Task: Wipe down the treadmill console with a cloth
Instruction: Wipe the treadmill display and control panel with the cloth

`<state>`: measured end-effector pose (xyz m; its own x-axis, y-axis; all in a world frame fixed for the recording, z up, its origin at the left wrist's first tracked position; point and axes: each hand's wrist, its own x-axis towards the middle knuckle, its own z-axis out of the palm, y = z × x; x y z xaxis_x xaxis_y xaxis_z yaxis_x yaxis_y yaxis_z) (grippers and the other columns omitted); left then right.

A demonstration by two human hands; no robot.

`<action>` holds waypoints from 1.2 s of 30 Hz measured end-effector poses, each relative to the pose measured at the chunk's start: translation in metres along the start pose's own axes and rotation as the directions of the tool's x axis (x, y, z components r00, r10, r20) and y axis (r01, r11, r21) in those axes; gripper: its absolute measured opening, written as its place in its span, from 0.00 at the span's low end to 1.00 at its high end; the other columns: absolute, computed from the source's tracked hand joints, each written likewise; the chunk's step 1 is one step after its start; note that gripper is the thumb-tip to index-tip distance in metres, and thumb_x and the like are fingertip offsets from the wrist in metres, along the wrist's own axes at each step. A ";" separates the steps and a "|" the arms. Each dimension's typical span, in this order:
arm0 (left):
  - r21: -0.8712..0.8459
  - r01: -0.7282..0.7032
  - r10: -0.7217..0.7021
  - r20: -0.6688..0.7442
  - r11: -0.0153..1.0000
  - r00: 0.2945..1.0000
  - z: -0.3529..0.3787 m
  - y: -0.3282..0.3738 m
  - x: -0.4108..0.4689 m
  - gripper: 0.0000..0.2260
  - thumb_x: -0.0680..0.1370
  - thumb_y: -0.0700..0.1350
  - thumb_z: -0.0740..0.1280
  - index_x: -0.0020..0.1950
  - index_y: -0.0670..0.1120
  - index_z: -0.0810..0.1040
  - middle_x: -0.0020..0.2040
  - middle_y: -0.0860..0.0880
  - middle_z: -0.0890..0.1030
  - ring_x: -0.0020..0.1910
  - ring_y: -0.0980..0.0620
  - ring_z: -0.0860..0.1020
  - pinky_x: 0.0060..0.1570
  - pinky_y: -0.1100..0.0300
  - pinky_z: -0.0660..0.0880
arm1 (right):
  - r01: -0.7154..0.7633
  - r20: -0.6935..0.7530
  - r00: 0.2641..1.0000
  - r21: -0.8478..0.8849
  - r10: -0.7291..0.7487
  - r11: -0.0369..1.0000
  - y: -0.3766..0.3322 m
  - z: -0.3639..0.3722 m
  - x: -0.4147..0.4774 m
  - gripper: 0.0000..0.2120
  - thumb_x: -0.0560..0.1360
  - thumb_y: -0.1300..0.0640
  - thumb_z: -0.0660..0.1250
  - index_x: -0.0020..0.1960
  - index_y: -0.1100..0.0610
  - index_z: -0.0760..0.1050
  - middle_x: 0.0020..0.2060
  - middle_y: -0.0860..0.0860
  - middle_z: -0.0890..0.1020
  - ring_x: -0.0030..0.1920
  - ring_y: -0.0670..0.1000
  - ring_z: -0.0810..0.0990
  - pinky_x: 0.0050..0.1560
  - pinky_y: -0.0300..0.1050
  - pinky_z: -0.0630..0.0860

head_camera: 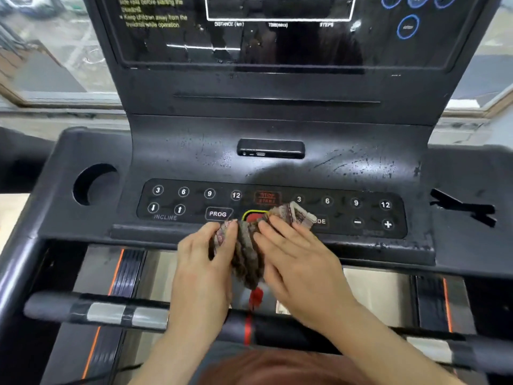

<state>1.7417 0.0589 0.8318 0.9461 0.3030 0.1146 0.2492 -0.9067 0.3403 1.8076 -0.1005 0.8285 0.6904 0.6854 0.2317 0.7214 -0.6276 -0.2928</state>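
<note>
The black treadmill console (277, 168) fills the view, with a button panel (194, 202) and a dark display (277, 29) above. A bunched brown and pink patterned cloth (248, 251) lies at the console's front edge, over the red safety key area. My left hand (205, 262) grips the cloth's left side with curled fingers. My right hand (297, 257) lies over its right side, fingers fairly straight, pressing on it. Part of the cloth sticks out beyond my right fingertips onto the panel.
A round cup holder (94, 184) sits at the console's left, a slotted recess (463, 208) at its right. A small tray with ports (270, 148) is above the buttons. A black crossbar with silver grips (111, 312) runs below my wrists. A red cord (255, 297) hangs under the cloth.
</note>
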 end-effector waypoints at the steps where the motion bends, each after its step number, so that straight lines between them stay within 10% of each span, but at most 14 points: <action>1: 0.018 -0.027 0.027 -0.024 0.999 0.999 0.003 0.007 0.004 0.16 0.77 0.39 0.60 0.62 0.47 0.78 0.59 0.46 0.76 0.54 0.44 0.70 0.51 0.55 0.72 | -0.026 -0.036 0.999 0.002 0.026 1.000 0.011 -0.003 -0.003 0.19 0.76 0.54 0.59 0.61 0.56 0.80 0.63 0.51 0.79 0.66 0.50 0.75 0.67 0.50 0.69; 9: 0.159 -0.084 0.087 -0.015 0.984 0.996 -0.013 -0.009 0.012 0.25 0.71 0.43 0.53 0.65 0.49 0.78 0.66 0.44 0.72 0.57 0.43 0.66 0.56 0.61 0.64 | -0.038 -0.021 0.999 -0.056 0.037 0.998 -0.010 0.014 0.022 0.21 0.76 0.53 0.57 0.64 0.60 0.78 0.63 0.54 0.79 0.67 0.54 0.74 0.69 0.51 0.69; 15: 0.206 -0.367 0.359 0.074 0.907 0.930 0.017 0.034 0.018 0.23 0.72 0.39 0.55 0.66 0.42 0.77 0.69 0.42 0.74 0.62 0.39 0.73 0.57 0.47 0.70 | -0.148 -0.137 0.981 -0.065 0.138 0.987 0.038 -0.009 -0.006 0.18 0.77 0.55 0.59 0.62 0.59 0.79 0.63 0.53 0.79 0.66 0.52 0.76 0.66 0.52 0.70; 26: 0.118 -0.330 0.302 0.207 0.937 0.931 0.020 0.052 0.007 0.33 0.70 0.50 0.58 0.75 0.40 0.62 0.77 0.43 0.60 0.77 0.44 0.56 0.73 0.46 0.53 | -0.159 -0.058 0.987 -0.155 0.152 0.975 0.049 -0.014 -0.041 0.25 0.72 0.60 0.56 0.68 0.57 0.74 0.69 0.52 0.74 0.71 0.52 0.69 0.69 0.52 0.63; 36: 0.121 -0.722 0.648 0.359 0.682 0.672 0.074 0.172 0.054 0.29 0.79 0.56 0.50 0.76 0.41 0.60 0.77 0.44 0.59 0.76 0.47 0.58 0.72 0.47 0.56 | -0.541 -0.251 0.817 -0.021 0.519 0.841 0.104 -0.033 -0.110 0.26 0.74 0.66 0.57 0.72 0.63 0.67 0.71 0.56 0.70 0.73 0.53 0.65 0.72 0.53 0.62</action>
<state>1.8507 -0.1028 0.8275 0.8714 -0.4891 -0.0376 -0.4880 -0.8721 0.0363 1.8089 -0.2533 0.8033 0.9524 0.1417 0.2701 0.2347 -0.9059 -0.3524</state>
